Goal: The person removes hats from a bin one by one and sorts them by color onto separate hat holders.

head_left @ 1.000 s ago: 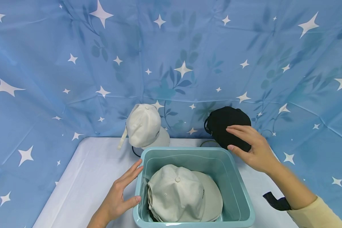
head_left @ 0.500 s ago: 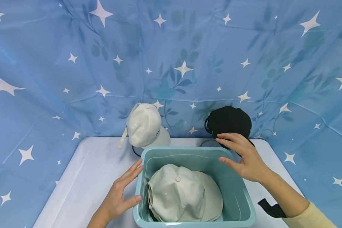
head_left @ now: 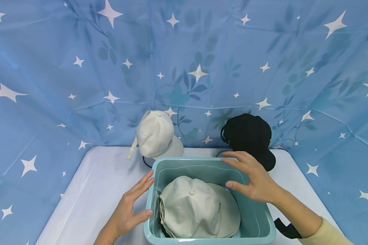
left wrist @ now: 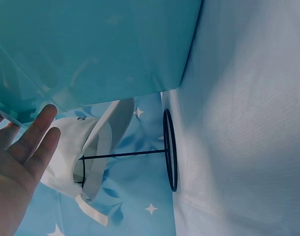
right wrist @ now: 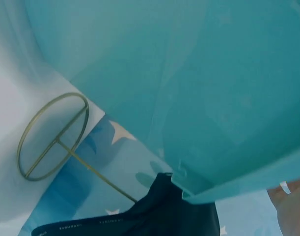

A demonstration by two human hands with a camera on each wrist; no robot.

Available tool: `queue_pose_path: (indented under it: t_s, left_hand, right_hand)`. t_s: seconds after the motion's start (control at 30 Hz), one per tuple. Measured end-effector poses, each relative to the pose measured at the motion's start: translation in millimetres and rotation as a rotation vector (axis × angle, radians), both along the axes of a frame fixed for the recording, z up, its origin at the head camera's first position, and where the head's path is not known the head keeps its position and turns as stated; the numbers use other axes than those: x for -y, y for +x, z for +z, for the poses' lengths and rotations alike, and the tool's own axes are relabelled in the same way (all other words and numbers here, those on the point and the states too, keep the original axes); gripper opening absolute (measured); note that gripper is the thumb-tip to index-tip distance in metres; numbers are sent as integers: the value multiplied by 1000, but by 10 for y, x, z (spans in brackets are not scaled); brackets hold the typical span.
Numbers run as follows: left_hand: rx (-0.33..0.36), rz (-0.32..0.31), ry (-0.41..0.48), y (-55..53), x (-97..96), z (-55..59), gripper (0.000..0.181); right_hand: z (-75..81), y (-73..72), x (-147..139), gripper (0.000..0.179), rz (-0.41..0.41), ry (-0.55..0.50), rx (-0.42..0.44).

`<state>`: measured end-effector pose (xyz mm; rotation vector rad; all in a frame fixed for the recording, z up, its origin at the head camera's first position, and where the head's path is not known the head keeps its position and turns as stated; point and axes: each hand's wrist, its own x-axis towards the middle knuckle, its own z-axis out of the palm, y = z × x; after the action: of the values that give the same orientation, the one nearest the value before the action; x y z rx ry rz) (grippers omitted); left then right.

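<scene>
A teal plastic bin stands at the front of the table, with a beige baseball cap lying in it, brim to the right. My left hand rests its fingertips against the bin's left rim, fingers fairly straight. Over the bin's right back corner is my right hand, fingers spread and holding nothing. Behind it, a black cap sits on a stand, its brim pointing to the right and forward. At the back left a white cap hangs on a black wire stand.
A white cloth covers the table. Blue curtain fabric with white stars closes off the back and both sides. A black strap hangs at my right wrist.
My right hand has moved left and toward me, away from the black cap to the bin's right back corner. More of the black cap's brim now shows. My left hand stays in place.
</scene>
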<state>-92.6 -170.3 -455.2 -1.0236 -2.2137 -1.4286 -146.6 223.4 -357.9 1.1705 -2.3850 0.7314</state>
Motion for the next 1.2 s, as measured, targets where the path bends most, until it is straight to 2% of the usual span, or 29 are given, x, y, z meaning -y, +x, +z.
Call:
queue_pose_path:
  t_s: [0.33, 0.57, 0.8, 1.2]
  left_hand:
    - [13, 3, 0, 7, -8, 15, 73]
    - [14, 5, -1, 9, -9, 21, 73]
    - [21, -3, 2, 11, -12, 23, 73]
    - [3, -1, 4, -2, -10, 3, 73]
  right_hand:
    - [-118, 41, 103, 69, 33, 30, 17]
    - [-204, 78, 144, 70, 27, 61, 84]
    - [-259, 122, 214, 69, 60, 81, 87]
    - [-358, 145, 325, 70, 96, 88, 149]
